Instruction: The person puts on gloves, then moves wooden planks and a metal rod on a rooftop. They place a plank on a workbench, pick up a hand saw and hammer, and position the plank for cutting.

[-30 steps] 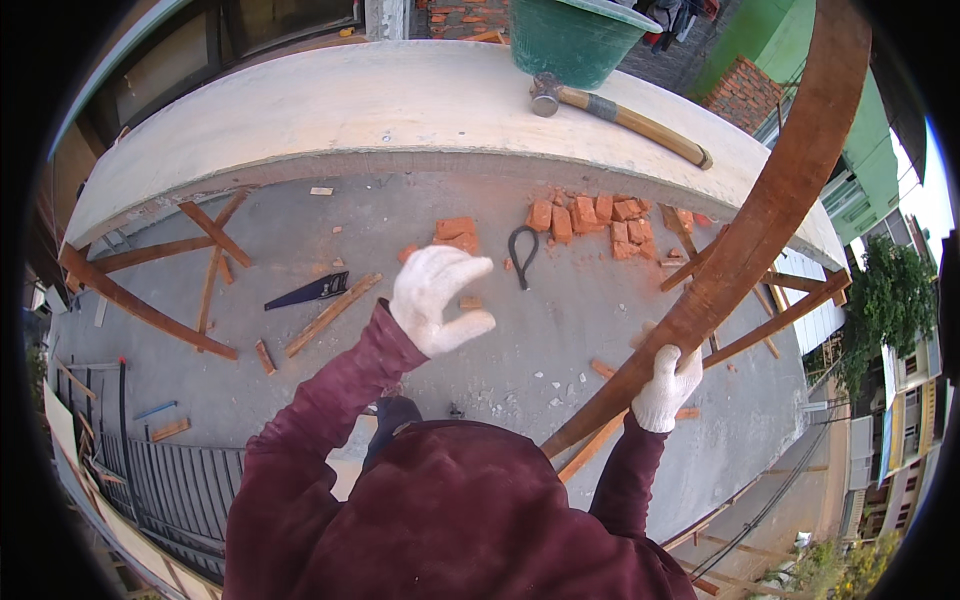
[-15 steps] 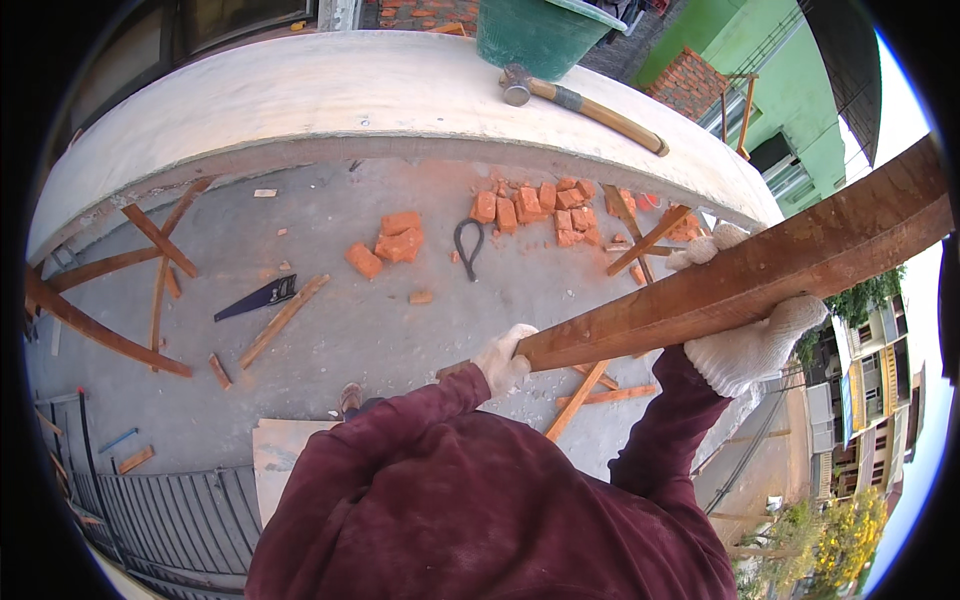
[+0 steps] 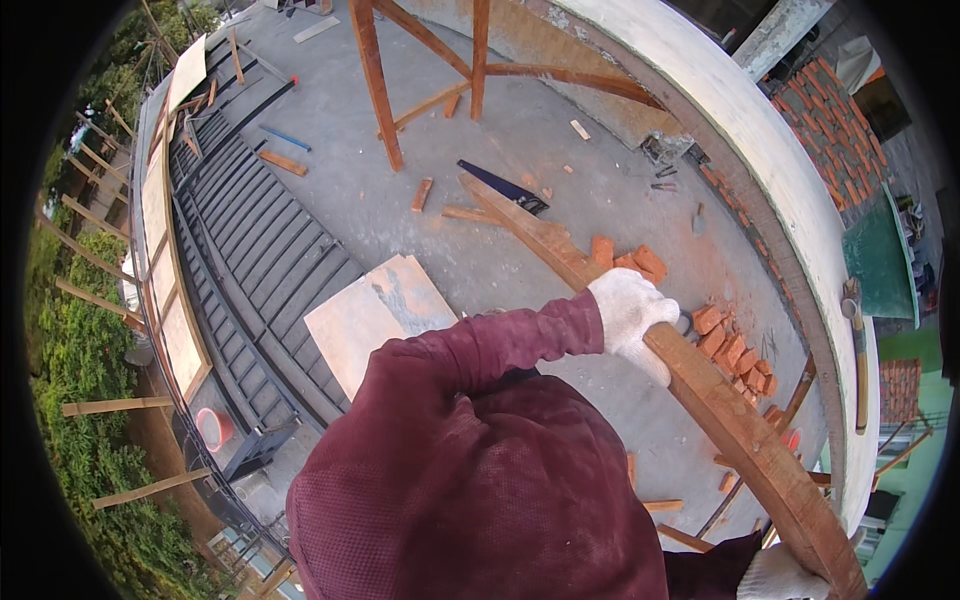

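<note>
Gripping a long reddish-brown wooden plank (image 3: 720,400), the person stands on a grey concrete slab (image 3: 480,130) and looks down over a maroon sleeve (image 3: 500,345). Left hand (image 3: 632,312), in a white work glove, is wrapped over the plank's upper edge about midway along it, fingers curled together round the wood. Right hand (image 3: 778,578), also gloved white, sits at the plank's near end by the lower rim of the view; only part of it shows, so I cannot tell how its fingers lie, though it is against the wood.

The plank runs slantwise, its far end low near the slab, its near end raised toward the person.

Just beyond the plank's far end: a dark handsaw (image 3: 503,186) flat on the slab. Beside the plank's middle, on its right: a scatter of orange brick pieces (image 3: 735,350). Left of the plank: a pale sheet of board (image 3: 375,320) lying flat, partly hidden by the sleeve. Farther past the plank's far end: a timber trestle frame (image 3: 420,60) standing upright. Right of the plank: a curved pale concrete parapet (image 3: 790,200), with a hammer (image 3: 857,350) resting on its top.
</note>
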`<act>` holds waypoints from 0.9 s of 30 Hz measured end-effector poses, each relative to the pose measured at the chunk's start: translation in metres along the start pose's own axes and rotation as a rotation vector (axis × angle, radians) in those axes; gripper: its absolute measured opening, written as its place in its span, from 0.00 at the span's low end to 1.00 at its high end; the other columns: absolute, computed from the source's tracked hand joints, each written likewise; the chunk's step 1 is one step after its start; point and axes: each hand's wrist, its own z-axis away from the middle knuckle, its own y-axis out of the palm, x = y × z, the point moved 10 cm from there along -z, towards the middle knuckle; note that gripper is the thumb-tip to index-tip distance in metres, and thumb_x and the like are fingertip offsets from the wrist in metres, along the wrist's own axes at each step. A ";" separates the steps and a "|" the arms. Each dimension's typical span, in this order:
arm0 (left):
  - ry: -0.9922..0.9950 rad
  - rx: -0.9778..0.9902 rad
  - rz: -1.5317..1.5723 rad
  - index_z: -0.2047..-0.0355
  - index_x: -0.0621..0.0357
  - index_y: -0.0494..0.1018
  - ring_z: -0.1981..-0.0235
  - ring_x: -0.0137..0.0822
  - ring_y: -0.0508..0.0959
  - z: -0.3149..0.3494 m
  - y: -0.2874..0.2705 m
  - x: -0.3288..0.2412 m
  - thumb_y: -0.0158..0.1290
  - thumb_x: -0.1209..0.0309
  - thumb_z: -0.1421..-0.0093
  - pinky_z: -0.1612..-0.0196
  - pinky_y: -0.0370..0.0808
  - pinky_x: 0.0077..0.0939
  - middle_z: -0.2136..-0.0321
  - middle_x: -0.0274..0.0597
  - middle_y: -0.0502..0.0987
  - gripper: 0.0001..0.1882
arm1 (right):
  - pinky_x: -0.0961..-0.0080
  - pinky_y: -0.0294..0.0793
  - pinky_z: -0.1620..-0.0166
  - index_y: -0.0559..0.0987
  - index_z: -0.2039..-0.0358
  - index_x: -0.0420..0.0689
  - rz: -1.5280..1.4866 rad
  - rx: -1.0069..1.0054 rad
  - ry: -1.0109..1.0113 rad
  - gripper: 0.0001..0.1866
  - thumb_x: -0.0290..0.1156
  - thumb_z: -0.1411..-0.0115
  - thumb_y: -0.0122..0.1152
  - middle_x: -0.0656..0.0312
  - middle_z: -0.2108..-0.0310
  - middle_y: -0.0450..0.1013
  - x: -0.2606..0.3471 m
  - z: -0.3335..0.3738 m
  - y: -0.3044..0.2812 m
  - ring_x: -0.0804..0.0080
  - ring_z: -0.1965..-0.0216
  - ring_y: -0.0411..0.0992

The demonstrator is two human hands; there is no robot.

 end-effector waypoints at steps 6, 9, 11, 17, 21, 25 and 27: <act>0.000 0.082 -0.286 0.65 0.53 0.77 0.69 0.51 0.80 0.013 -0.080 0.076 0.64 0.27 0.62 0.63 0.74 0.42 0.73 0.44 0.79 0.42 | 0.61 0.81 0.44 0.60 0.31 0.33 0.155 0.225 0.236 0.38 0.56 0.25 0.33 0.45 0.37 0.68 -0.087 0.077 0.021 0.54 0.40 0.73; -0.029 0.147 -0.347 0.65 0.53 0.77 0.68 0.51 0.81 0.037 -0.099 0.129 0.63 0.25 0.60 0.63 0.75 0.42 0.74 0.45 0.79 0.42 | 0.56 0.78 0.39 0.57 0.29 0.36 -0.005 0.105 0.634 0.44 0.64 0.27 0.34 0.42 0.32 0.63 -0.109 0.109 0.046 0.49 0.36 0.70; -0.047 0.209 -0.378 0.64 0.54 0.77 0.67 0.52 0.81 0.052 -0.093 0.175 0.63 0.26 0.62 0.62 0.75 0.43 0.73 0.46 0.79 0.43 | 0.55 0.75 0.36 0.59 0.30 0.35 -0.314 -0.285 0.796 0.47 0.68 0.29 0.35 0.41 0.30 0.60 -0.089 0.128 0.079 0.49 0.33 0.67; -0.137 0.373 -0.335 0.61 0.52 0.76 0.66 0.54 0.80 0.098 -0.098 0.307 0.66 0.28 0.65 0.62 0.76 0.45 0.71 0.46 0.79 0.44 | 0.56 0.67 0.35 0.65 0.34 0.32 -0.207 -0.150 1.047 0.46 0.66 0.32 0.44 0.47 0.35 0.67 -0.160 0.249 0.154 0.55 0.32 0.65; -0.255 0.457 -0.391 0.60 0.52 0.76 0.60 0.53 0.81 0.115 -0.113 0.393 0.66 0.29 0.62 0.56 0.76 0.46 0.68 0.45 0.80 0.43 | 0.77 0.77 0.59 0.71 0.38 0.33 -0.233 -0.001 1.098 0.42 0.61 0.36 0.59 0.50 0.48 0.76 -0.181 0.301 0.218 0.69 0.57 0.77; -0.307 0.559 -0.449 0.56 0.52 0.75 0.56 0.52 0.81 0.141 -0.114 0.463 0.65 0.29 0.61 0.50 0.74 0.45 0.63 0.45 0.80 0.44 | 0.84 0.65 0.73 0.67 0.36 0.30 -0.442 0.348 1.159 0.48 0.56 0.43 0.70 0.52 0.50 0.76 -0.214 0.344 0.275 0.77 0.75 0.69; -0.326 0.610 -0.470 0.54 0.51 0.74 0.55 0.52 0.81 0.156 -0.112 0.486 0.65 0.29 0.62 0.50 0.74 0.45 0.62 0.45 0.80 0.45 | 0.83 0.57 0.81 0.69 0.37 0.31 -0.462 0.459 1.174 0.47 0.56 0.45 0.72 0.60 0.63 0.77 -0.211 0.353 0.300 0.82 0.82 0.62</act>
